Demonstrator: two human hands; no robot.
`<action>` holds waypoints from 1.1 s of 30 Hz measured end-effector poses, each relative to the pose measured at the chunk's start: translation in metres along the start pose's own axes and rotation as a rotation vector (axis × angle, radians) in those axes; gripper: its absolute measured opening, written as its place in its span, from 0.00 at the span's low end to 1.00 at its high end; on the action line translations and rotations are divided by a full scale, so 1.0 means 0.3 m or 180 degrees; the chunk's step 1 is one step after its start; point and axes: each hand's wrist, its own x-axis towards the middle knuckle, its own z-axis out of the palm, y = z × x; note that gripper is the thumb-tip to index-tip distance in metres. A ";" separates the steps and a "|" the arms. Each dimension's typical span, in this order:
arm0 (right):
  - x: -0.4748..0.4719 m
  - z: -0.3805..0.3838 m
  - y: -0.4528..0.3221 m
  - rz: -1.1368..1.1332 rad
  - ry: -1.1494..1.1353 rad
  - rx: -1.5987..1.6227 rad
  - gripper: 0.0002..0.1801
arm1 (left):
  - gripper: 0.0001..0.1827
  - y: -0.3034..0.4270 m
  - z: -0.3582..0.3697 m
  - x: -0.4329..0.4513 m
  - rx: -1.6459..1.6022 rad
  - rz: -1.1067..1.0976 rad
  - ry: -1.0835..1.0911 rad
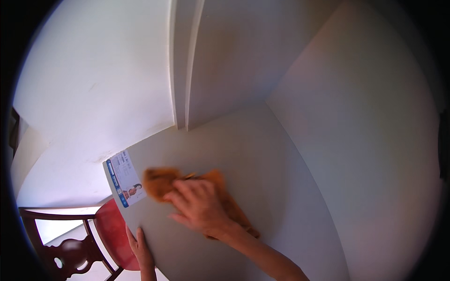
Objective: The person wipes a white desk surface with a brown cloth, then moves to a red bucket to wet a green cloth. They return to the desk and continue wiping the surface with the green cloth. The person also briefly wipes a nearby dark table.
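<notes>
My right hand presses a crumpled orange-brown cloth against a broad pale grey panel. Its fingers are spread over the cloth, and both are blurred. One end of the cloth trails past my wrist toward the lower right. My left hand is at the panel's lower left edge, its visible fingers pointing along that edge. Whether it grips the edge cannot be seen. A printed sticker with a blue band, writing and a picture of a person is on the panel's left corner, just left of the cloth.
A dark wooden chair with a red seat and carved back stands below the panel at the lower left. White wall rises along the panel's far left side. A vertical trim strip meets the panel's far edge. Another pale surface borders the right.
</notes>
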 end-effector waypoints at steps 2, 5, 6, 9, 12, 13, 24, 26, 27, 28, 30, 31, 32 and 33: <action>0.000 0.063 0.082 -0.0286 -0.0046 -0.0156 0.18 | 0.28 -0.008 -0.001 0.005 -0.0054 -0.0027 -0.0060; 0.030 0.091 0.256 -0.0339 0.0156 -0.0597 0.12 | 0.28 -0.018 -0.027 0.018 0.0390 0.0040 -0.0116; 0.046 0.056 0.326 -0.0206 0.0193 -0.0784 0.11 | 0.28 0.002 -0.025 0.014 0.0455 0.0046 -0.0144; 0.068 -0.056 0.558 0.0202 0.0359 -0.1133 0.09 | 0.28 -0.047 -0.042 0.018 0.0191 -0.0059 0.0110; 0.044 -0.155 0.785 0.0646 0.0745 -0.1433 0.09 | 0.30 0.036 0.030 -0.007 0.0844 0.0115 0.0120; 0.029 -0.183 0.829 0.0867 0.0856 -0.1607 0.10 | 0.31 0.090 0.064 -0.021 0.1158 0.0187 0.0147; -0.418 -0.396 0.742 0.1541 0.1169 -0.2039 0.13 | 0.29 -0.045 -0.032 0.041 0.1232 0.0426 -0.0014; -0.572 -0.444 0.664 0.1737 0.1203 -0.2111 0.14 | 0.22 -0.138 -0.108 0.062 0.2098 0.1449 -0.0294; -0.670 -0.469 0.621 0.1919 0.1207 -0.2139 0.14 | 0.21 -0.133 -0.109 0.079 0.2673 0.1717 -0.0277; -0.778 -0.497 0.580 0.2187 0.1261 -0.2240 0.14 | 0.24 -0.142 -0.097 0.082 0.1976 0.1076 -0.0210; -0.978 -0.552 0.483 0.2576 0.1381 -0.2448 0.14 | 0.30 -0.075 -0.034 0.050 0.1025 0.0381 -0.0032; -1.083 -0.586 0.431 0.2742 0.1458 -0.2591 0.15 | 0.31 -0.039 -0.002 0.027 0.0775 0.0330 0.0010; -1.206 -0.612 0.387 0.2981 0.1560 -0.2806 0.15 | 0.31 -0.042 -0.003 0.029 0.0546 0.0323 -0.0167; -1.311 -0.629 0.340 0.3216 0.1674 -0.3004 0.15 | 0.30 -0.064 -0.015 0.046 0.0262 0.0273 -0.0240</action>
